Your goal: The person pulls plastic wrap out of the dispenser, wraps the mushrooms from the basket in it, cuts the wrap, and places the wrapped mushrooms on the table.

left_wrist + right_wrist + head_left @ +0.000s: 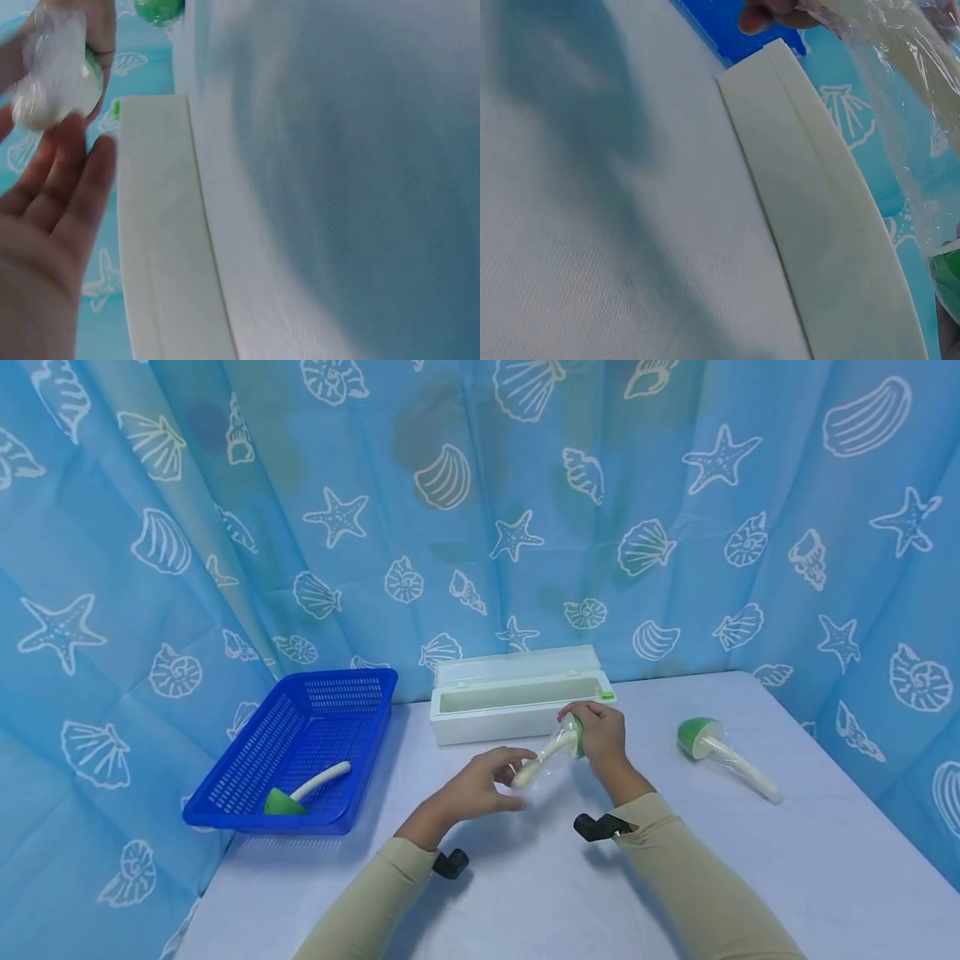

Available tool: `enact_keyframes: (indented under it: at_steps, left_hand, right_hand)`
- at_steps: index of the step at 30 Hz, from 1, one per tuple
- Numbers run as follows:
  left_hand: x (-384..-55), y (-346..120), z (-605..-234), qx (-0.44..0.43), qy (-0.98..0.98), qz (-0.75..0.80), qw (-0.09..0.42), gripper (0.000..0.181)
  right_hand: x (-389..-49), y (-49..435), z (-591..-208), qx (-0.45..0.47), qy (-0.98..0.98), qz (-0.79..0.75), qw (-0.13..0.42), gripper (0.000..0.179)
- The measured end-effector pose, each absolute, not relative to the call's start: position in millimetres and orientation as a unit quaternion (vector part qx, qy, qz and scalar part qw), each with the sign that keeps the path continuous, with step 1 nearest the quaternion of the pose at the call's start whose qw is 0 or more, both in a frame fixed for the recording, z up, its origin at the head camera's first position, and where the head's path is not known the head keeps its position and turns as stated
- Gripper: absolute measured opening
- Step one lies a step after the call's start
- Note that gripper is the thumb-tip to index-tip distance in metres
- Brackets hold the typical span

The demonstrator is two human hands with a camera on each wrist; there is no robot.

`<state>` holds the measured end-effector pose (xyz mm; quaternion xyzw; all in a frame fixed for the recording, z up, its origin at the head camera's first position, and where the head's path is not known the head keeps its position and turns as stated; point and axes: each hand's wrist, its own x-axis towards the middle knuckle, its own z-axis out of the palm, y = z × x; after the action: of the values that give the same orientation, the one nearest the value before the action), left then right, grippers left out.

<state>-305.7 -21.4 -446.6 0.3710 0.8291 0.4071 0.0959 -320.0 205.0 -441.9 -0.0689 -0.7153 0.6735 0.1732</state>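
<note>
In the head view, my right hand (603,735) grips the green head of a ladle (551,757) that has a white handle and clear plastic wrapping. The handle slants down to the left. My left hand (480,783) is at the handle's lower end, thumb and fingers spread apart. In the left wrist view, its fingers (67,169) extend close to the wrapped ladle (52,105); whether they touch cannot be told. Plastic and the white handle fill the upper right of the right wrist view, where the right hand is mostly out of frame.
Behind the hands stands a long white box (495,725), lid raised. A blue basket (367,777) at the left holds a ladle (322,778) with a green head and white handle. Another wrapped ladle (738,768) lies on the table (825,860) at the right. A shell-patterned curtain (465,560) hangs behind.
</note>
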Motion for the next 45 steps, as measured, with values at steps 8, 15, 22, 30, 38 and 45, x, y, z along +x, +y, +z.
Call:
enact_keyframes:
  at_steps: [8, 15, 22, 30, 38, 45]
  left_hand:
    - [-305, -22, -453, 0.41, 0.876, 0.159, -0.198, 0.051]
    - [-312, -28, -459, 0.426, 0.852, 0.014, -0.304, 0.048]
    - [-316, -32, -460, 0.434, 0.85, -0.028, -0.296, 0.048]
    - [-315, -33, -459, 0.439, 0.873, -0.024, -0.212, 0.084]
    - [-314, -31, -459, 0.431, 0.885, -0.041, -0.169, 0.077]
    - [-315, -28, -458, 0.388, 0.895, -0.082, -0.205, 0.039]
  right_hand:
    - [-322, 199, -442, -0.082, -0.709, 0.685, 0.144, 0.025]
    - [-321, 195, -441, -0.126, -0.722, 0.674, 0.087, 0.024]
    - [-321, 191, -442, -0.136, -0.715, 0.683, 0.063, 0.026]
    - [-321, 189, -442, -0.136, -0.718, 0.681, 0.056, 0.028]
    - [-321, 187, -442, -0.128, -0.725, 0.674, 0.063, 0.027]
    - [-316, 181, -452, -0.08, -0.76, 0.643, 0.044, 0.029]
